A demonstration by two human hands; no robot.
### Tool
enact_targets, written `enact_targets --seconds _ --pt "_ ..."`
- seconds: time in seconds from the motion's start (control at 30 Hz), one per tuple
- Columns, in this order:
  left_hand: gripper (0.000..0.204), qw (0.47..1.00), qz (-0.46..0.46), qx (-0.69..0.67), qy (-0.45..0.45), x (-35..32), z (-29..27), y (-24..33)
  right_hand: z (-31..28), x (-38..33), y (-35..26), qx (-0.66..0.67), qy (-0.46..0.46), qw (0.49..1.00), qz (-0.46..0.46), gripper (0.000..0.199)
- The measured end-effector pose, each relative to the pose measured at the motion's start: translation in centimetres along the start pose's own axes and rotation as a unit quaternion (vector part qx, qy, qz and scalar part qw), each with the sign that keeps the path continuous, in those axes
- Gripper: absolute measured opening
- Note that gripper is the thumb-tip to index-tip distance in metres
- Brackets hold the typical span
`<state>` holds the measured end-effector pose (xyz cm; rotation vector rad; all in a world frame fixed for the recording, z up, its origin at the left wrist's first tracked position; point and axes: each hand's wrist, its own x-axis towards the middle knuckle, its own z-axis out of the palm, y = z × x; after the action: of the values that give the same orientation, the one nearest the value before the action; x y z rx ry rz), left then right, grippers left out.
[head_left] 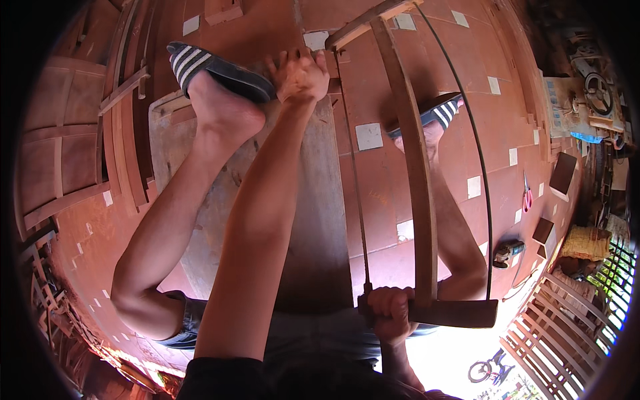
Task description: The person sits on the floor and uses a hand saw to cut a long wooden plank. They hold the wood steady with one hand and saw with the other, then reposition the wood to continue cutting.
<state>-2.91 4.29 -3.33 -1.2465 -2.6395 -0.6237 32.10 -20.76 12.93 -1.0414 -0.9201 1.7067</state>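
My right hand is wrapped round the near end of a wooden frame saw, close to my body. The saw's thin blade runs away from me along the right edge of a wooden board, and a dark tension line bows out on its right side. Near the board's far end, my left hand presses down with its fingers stretched out, just left of the saw's far crosspiece. My left foot, in a striped slide sandal, is beside that hand. Whether the blade touches the board is unclear.
Wooden panels and frames stand at the left. On the reddish floor to the right are red-handled scissors, a power tool and dark wood blocks. A machine with a handwheel stands far right, near a slatted fence.
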Motion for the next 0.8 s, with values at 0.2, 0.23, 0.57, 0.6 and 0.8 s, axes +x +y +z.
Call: enact_targets --seconds 0.2,0.23,0.57,0.6,0.8 --pt "0.042 1.0 0.012 0.003 0.016 -2.7 0.7 1.3 -0.1 8.5 5.5 0.103 -0.021 0.994 0.017 0.036" --pt "0.043 1.0 0.009 0.005 0.021 -2.2 0.7 0.9 3.8 13.2 6.0 0.002 -0.008 1.0 -0.019 0.043" --pt "0.041 1.0 -0.002 -0.002 -0.007 0.2 0.1 0.6 6.0 16.7 3.1 0.028 -0.008 1.0 -0.003 0.03" --pt "0.044 1.0 -0.006 -0.005 -0.012 0.1 0.0 0.8 5.1 15.7 3.2 0.032 -0.018 0.999 -0.008 0.03" --pt "0.037 1.0 -0.013 0.007 0.007 -0.2 0.5 0.4 4.0 9.4 2.1 0.003 0.022 0.999 0.023 0.036"
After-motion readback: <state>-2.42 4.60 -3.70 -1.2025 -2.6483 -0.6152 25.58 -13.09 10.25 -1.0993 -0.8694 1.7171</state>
